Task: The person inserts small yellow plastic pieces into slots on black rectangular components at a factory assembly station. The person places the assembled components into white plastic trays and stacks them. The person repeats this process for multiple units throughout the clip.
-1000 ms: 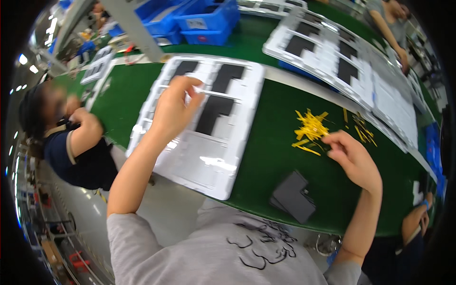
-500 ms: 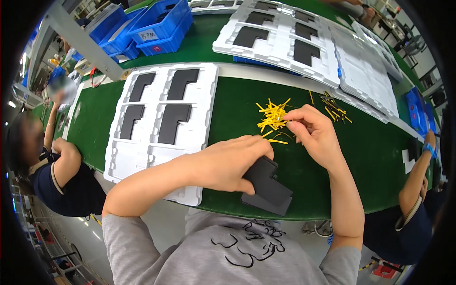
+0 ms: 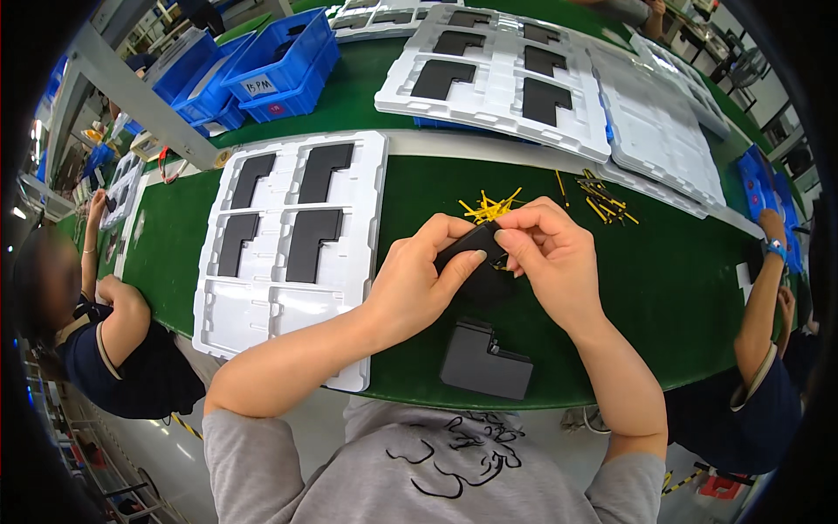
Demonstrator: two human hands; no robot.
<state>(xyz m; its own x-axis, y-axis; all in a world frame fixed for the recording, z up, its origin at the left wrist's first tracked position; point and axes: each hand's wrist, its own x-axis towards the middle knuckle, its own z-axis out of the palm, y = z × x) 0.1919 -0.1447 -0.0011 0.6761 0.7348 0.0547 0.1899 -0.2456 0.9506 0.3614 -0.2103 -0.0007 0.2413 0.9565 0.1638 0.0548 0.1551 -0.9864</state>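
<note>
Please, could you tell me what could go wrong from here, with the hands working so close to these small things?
The left hand pinches the black piece with the right hand at its edge; it might slip if the grip loosens.

The yellow strips lie loose just beyond, so a brush could scatter them.

The stacked black parts sit near the edge of the green table; a bump might knock them off.

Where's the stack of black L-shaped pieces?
In the head view, the stack is right of centre on the green table near its front edge, right of the white plastic tray, below the left hand and right hand.
</note>
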